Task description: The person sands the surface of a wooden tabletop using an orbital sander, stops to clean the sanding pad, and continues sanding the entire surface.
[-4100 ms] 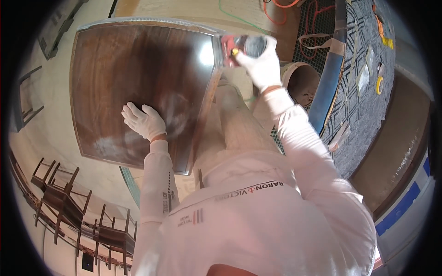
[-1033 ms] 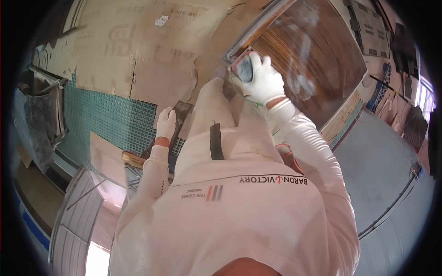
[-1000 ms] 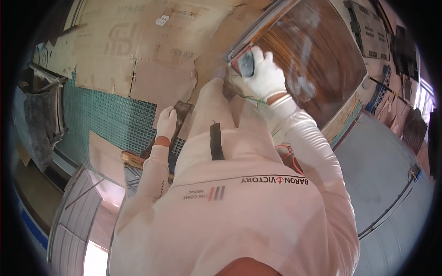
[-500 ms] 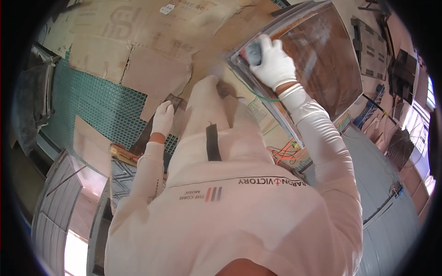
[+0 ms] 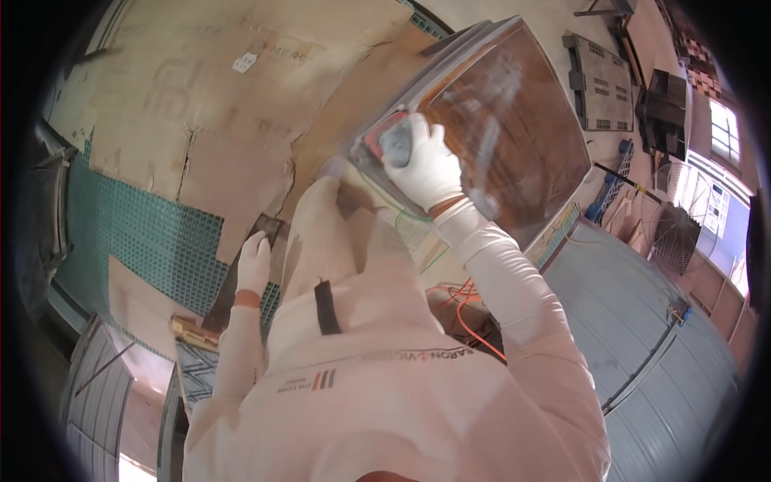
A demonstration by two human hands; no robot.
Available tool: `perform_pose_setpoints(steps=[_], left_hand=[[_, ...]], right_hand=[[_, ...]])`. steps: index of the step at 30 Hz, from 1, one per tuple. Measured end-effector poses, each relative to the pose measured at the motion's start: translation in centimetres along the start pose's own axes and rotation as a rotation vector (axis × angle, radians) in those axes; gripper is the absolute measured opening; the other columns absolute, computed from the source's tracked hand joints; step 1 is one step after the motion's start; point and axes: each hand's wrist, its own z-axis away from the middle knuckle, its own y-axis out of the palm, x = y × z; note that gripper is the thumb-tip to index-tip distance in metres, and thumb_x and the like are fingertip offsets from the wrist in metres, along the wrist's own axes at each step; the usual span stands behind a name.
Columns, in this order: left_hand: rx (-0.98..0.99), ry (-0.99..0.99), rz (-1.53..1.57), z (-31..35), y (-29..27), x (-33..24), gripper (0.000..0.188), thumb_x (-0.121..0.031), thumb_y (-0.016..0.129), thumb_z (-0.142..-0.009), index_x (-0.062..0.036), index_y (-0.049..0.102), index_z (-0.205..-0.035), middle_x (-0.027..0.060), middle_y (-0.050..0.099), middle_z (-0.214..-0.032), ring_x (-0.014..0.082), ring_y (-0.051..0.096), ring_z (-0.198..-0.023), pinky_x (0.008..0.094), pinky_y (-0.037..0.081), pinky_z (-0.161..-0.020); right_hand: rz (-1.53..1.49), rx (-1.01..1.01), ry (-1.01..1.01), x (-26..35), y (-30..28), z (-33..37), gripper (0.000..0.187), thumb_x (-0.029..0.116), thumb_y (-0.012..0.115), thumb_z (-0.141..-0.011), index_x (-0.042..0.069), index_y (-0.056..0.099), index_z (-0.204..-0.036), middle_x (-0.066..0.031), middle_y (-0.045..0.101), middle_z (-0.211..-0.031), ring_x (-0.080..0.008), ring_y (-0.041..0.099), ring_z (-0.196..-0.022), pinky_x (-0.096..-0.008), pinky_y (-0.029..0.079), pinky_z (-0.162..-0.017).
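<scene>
My right hand (image 5: pixel 426 161), in a white glove, is closed round a palm sander (image 5: pixel 396 143) with a grey rounded top and a red base. It rests near the left corner of a brown, framed panel (image 5: pixel 514 128) streaked with pale dust. A thin green hose (image 5: pixel 414 215) shows by the right wrist. My left hand (image 5: pixel 254 261), also gloved, hangs beside my left leg with its fingers curled. I see nothing in it; a small brown piece (image 5: pixel 267 229) lies just beyond its fingers.
Cardboard sheets (image 5: pixel 233 120) cover green grating (image 5: pixel 152 225) on the left. Orange cords (image 5: pixel 462 309) lie under the right forearm. A grey metal surface (image 5: pixel 618 305) is at the right, with a black fan (image 5: pixel 675 229) and a grey pallet (image 5: pixel 598 80) behind it.
The whole view has shifted, so the panel and both hands sit lower and further left. The right hand remains near the same panel corner, and more of the sander's red base shows.
</scene>
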Motion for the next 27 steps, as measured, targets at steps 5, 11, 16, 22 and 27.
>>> perform_pose_setpoints(steps=[5,11,16,22,27], left_hand=[[0.029,-0.056,-0.049,0.1,-1.3,1.2,0.043,-0.027,0.049,-0.101,0.0031,0.058,-0.131,0.0209,0.058,-0.135,0.0339,0.052,-0.128,0.0384,0.04,-0.109],[0.015,-0.043,-0.041,-1.2,-1.3,0.1,0.042,-0.026,0.05,-0.101,0.0029,0.059,-0.13,0.0216,0.058,-0.135,0.0335,0.053,-0.127,0.0382,0.039,-0.109],[0.014,0.063,-0.011,-2.7,-0.1,-3.3,0.039,-0.023,0.051,-0.101,0.0038,0.06,-0.127,0.0208,0.06,-0.131,0.0332,0.055,-0.124,0.0372,0.041,-0.107],[0.042,0.439,0.088,-1.6,2.2,-17.7,0.034,-0.012,0.057,-0.096,0.0035,0.06,-0.126,0.0195,0.061,-0.127,0.0323,0.058,-0.12,0.0383,0.043,-0.106],[0.232,0.678,0.038,2.2,4.4,-23.9,0.045,-0.01,0.067,-0.086,0.0039,0.058,-0.128,0.0195,0.061,-0.129,0.0336,0.057,-0.122,0.0402,0.043,-0.107]], right_hand=[[0.01,-0.252,0.217,-4.2,-4.0,-8.3,0.076,0.053,0.076,-0.074,0.013,0.044,-0.131,-0.0283,0.054,-0.122,-0.0476,0.065,-0.103,-0.0495,0.054,-0.089],[0.114,-0.254,0.266,-9.1,-9.4,-13.9,0.087,0.055,0.08,-0.068,0.011,0.044,-0.135,-0.0277,0.055,-0.127,-0.0451,0.063,-0.109,-0.0473,0.053,-0.095],[-0.049,-0.117,0.059,-3.7,-3.1,-3.9,0.064,0.04,0.075,-0.078,0.013,0.042,-0.125,-0.0292,0.053,-0.114,-0.0517,0.065,-0.093,-0.0539,0.055,-0.081],[-0.303,0.132,-0.064,0.6,0.8,4.3,0.074,0.028,0.078,-0.07,0.014,0.044,-0.135,-0.019,0.055,-0.11,-0.0422,0.067,-0.089,-0.0492,0.057,-0.077],[-0.466,0.181,-0.015,1.1,-1.0,8.4,0.075,0.027,0.081,-0.069,0.014,0.045,-0.132,-0.0176,0.055,-0.11,-0.0401,0.066,-0.094,-0.0479,0.057,-0.08]])
